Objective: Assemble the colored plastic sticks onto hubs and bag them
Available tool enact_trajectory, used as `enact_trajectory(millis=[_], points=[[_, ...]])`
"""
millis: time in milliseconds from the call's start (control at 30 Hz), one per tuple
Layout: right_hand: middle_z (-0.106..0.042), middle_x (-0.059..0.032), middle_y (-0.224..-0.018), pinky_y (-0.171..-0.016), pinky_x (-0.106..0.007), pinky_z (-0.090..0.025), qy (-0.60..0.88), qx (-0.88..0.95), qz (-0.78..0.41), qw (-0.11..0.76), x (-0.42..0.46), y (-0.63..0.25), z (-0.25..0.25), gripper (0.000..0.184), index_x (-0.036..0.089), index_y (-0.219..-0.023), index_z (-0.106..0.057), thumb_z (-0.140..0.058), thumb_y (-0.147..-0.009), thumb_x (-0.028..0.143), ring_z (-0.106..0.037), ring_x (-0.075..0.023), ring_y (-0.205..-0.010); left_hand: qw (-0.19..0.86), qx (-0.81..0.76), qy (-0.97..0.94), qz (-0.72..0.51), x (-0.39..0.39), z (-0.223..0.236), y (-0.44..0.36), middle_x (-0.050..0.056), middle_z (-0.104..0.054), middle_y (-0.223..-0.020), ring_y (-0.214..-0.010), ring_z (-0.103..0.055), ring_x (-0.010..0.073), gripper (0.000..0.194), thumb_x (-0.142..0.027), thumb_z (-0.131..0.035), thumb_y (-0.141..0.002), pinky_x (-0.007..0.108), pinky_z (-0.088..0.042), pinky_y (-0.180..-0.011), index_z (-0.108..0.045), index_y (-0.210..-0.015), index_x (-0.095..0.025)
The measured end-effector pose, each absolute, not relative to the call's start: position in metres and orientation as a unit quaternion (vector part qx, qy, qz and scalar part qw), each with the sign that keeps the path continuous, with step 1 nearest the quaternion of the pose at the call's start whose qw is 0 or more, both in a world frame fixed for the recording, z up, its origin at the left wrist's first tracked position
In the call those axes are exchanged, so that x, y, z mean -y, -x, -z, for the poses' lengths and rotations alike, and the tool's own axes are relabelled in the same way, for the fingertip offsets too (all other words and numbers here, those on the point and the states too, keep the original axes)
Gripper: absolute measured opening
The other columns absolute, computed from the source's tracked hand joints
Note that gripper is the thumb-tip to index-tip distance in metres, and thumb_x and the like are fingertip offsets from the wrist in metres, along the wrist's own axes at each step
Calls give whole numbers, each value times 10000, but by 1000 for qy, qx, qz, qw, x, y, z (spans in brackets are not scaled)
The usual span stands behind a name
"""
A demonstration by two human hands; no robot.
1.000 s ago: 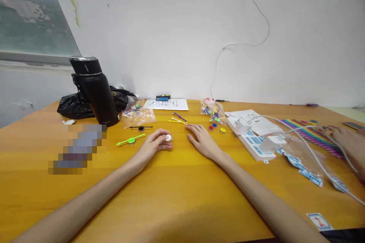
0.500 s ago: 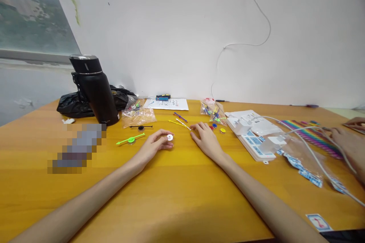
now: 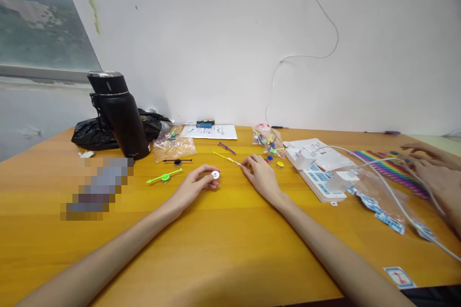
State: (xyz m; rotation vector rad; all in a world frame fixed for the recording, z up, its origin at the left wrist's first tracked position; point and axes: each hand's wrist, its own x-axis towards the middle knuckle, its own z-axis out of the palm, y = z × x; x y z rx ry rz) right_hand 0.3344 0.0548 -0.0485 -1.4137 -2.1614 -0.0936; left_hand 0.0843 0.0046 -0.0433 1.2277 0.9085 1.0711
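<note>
Seemingly mid-pickup, the left hand (image 3: 197, 183) pinches a white disc (image 3: 215, 174) while the right hand (image 3: 262, 180), grip unclear, reaches a white arrow (image 3: 236, 162) needing a fine pinch.

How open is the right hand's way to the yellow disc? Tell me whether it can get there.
Probably yes: the yellow disc lies beside the right hand, nothing visible between them, though that hand seems to touch the white arrow.
</note>
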Motion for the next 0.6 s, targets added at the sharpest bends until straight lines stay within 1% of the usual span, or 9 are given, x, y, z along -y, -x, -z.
enact_trajectory(millis=[100,167,267,300,367,467,533,600], points=[[-655,-63,-958,-791,-326,-451,524,793,-20,309,-56,-335,47,93,192,-877,-629,-576,-943,229,-607,-215,-916,591,-381,-552,-449,-6,46,-84,102,-733,-1098,-876,-684,179,375,-428,-733,-834,344,-534,-904,-678,-1099,-168],[-662,-56,-943,-802,-325,-465,509,774,-101,362,-57,-334,45,94,186,-894,-633,-585,-936,255,-613,-202,-889,595,-377,-558,-439,-7,47,-84,121,-745,-1132,-881,-693,181,401,-432,-734,-842,348,-529,-917,-665,-1138,-171],[-674,-52,-945,-809,-314,-491,453,726,-267,443,-55,-328,41,177,179,-945,-635,-600,-938,353,-626,-183,-857,604,-375,-553,-435,-6,45,-85,127,-761,-1121,-903,-710,187,433,-427,-752,-836,352,-521,-947,-648,-1171,-174],[-673,-49,-936,-795,-307,-498,429,713,-319,454,-53,-324,40,207,179,-971,-636,-610,-934,380,-629,-178,-844,606,-376,-546,-439,-6,44,-85,123,-767,-1107,-909,-716,189,441,-426,-763,-828,352,-520,-955,-646,-1172,-175],[-664,-38,-904,-763,-291,-503,382,705,-394,450,-44,-315,36,250,180,-1047,-641,-627,-928,400,-628,-169,-816,609,-379,-531,-451,-5,43,-85,111,-778,-1066,-917,-724,193,452,-424,-778,-816,353,-523,-964,-647,-1170,-174],[-669,-33,-900,-759,-278,-494,350,728,-421,413,-28,-302,33,262,191,-1131,-655,-607,-953,378,-626,-157,-808,611,-378,-517,-465,-4,41,-85,91,-786,-1032,-933,-732,198,451,-409,-794,-802,353,-529,-973,-653,-1163,-177],[-681,-31,-902,-750,-270,-480,351,753,-395,393,-19,-295,31,237,196,-1109,-667,-585,-974,373,-622,-151,-803,611,-378,-516,-466,-4,42,-85,85,-786,-1041,-944,-736,205,442,-395,-805,-791,355,-532,-976,-661,-1149,-180],[-684,-21,-863,-704,-256,-457,360,773,-356,381,-13,-292,31,221,198,-1056,-669,-585,-979,387,-611,-145,-770,605,-381,-523,-463,-5,43,-85,83,-789,-1039,-946,-740,213,427,-389,-806,-788,359,-535,-972,-670,-1133,-180]])
